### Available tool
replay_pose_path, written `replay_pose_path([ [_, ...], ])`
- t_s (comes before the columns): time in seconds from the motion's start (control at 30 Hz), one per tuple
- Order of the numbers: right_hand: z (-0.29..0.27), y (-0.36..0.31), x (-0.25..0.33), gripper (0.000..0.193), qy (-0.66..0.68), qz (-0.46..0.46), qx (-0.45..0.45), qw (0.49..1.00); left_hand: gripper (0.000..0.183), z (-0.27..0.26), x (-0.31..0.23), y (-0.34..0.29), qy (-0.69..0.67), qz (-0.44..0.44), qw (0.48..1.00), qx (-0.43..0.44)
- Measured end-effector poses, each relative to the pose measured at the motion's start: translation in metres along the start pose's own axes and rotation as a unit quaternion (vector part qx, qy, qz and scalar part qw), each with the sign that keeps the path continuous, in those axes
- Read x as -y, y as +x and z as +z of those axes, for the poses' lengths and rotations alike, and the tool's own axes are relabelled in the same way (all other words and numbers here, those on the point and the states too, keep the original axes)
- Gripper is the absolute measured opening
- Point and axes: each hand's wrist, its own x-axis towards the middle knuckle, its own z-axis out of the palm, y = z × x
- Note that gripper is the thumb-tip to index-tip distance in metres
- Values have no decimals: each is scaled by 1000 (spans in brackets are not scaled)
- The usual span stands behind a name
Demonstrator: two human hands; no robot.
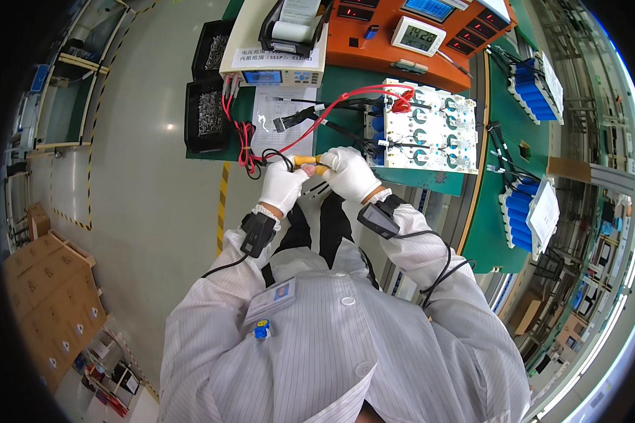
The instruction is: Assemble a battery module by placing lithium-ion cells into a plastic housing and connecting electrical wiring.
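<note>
Both my hands wear white gloves and meet at the front edge of the green bench. My left hand pinches a yellow connector-like piece, with a black cable looped over the fingers. Close against it, my right hand has its fingers closed at the other yellow end; the exact join is hidden by the fingers. Thin wire ends hang below. To the right lies a battery pack with a white top plate and blue cells. A red clip sits on it, its red leads running left.
A beige tester with a small printer stands behind. Beside it are an orange instrument box and a white digital clock. Black bins of small metal parts stand left. More blue battery packs lie on the right-hand bench.
</note>
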Motion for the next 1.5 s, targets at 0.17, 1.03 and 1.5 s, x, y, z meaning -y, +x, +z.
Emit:
replay_pose_path([
  [0.17, -14, -2, 1, 16, 93, 53, 6, 994, 20, 10, -5, 9, -23, -9, 1000, 16],
  [1.03, -7, -7, 2, 15, -80, 25, 99, 992, 17, 18, -33, 66, -240, 28, 961, -133],
  [1.5, 1, -19, -4, 13, -61, -7, 23, 998, 22, 25, -25, 58, -353, -6, 914, -201],
])
